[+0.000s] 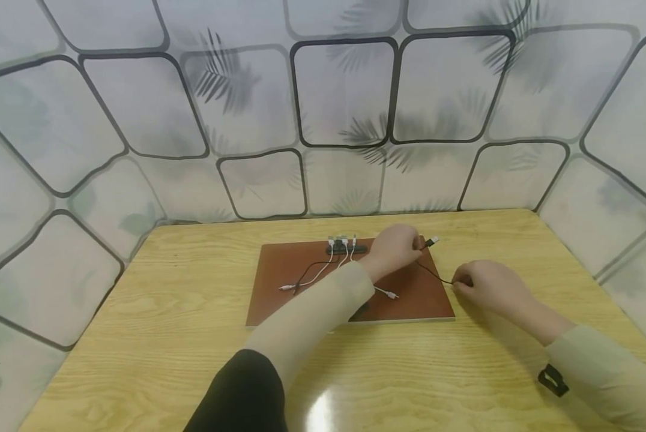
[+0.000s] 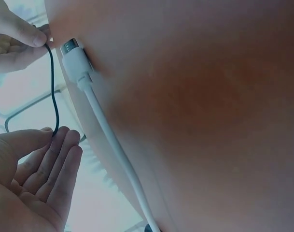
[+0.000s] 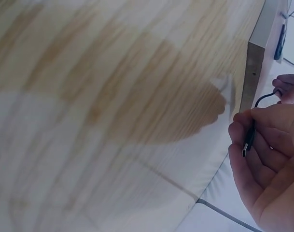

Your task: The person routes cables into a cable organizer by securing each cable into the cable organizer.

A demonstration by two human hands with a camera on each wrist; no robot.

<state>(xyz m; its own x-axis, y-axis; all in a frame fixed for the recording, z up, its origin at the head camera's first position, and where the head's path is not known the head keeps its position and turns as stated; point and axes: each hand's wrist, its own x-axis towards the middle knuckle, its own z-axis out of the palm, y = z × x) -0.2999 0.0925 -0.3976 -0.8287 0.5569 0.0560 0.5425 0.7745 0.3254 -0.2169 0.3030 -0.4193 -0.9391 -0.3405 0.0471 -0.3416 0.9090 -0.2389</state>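
Note:
In the head view my left hand (image 1: 395, 249) pinches a black USB cable (image 1: 433, 273) near its USB-A plug (image 1: 433, 242), above the right part of a brown board (image 1: 404, 309). My right hand (image 1: 490, 288) holds the cable's other end just past the board's right edge. The right wrist view shows a small black connector (image 3: 248, 142) lying against the right fingers, its metal tip exposed. The cable hangs slightly slack between both hands. In the left wrist view, a white cable's plug (image 2: 77, 60) lies on the board beside the hands.
A black multi-port hub (image 1: 361, 248) sits at the board's back edge, with several white plugs in it. White cable ends (image 1: 287, 287) lie across the board; another white plug (image 1: 390, 294) points right. The wooden table (image 1: 155, 300) meets a patterned wall (image 1: 344, 186) behind.

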